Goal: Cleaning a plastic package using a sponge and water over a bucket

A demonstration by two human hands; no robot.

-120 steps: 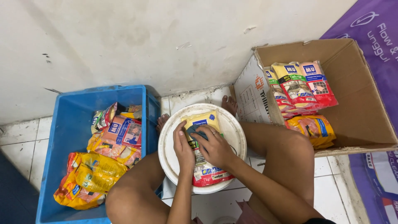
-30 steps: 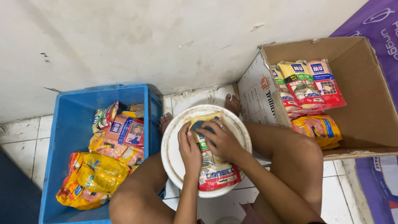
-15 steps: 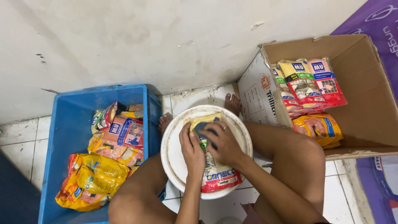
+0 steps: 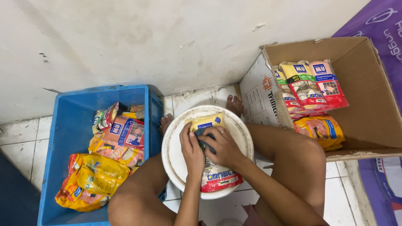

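Right now the fingers (image 4: 209,134) of the right hand (image 4: 222,148) are curled down over a small dark cloth (image 4: 204,136), pressing it flat against a packet (image 4: 211,157) with a yellow top and a red bottom edge; the ring finger wears a band. Beside it, the left hand (image 4: 191,151) lies on the packet's left edge, its fingers bent and its thumb touching the packet, pinning it in place rather than closing round it. The two hands touch one another over the middle of the packet, so only the packet's yellow upper end and its printed lower end show.

The packet lies lengthwise on a round white lid (image 4: 176,155), which sits between the person's bare knees with the toes showing just beyond its far rim. Left of the lid, touching the knee, stands a blue crate (image 4: 67,121) holding a loose heap of yellow, orange and pink packets (image 4: 104,163). Right of the lid is an open cardboard box (image 4: 368,96) tipped towards the person, with several packets stood in a neat stack (image 4: 307,86) and one yellow packet (image 4: 320,130) lying below them. Everything rests on a white tiled floor (image 4: 19,138) against a scuffed white wall (image 4: 146,42)
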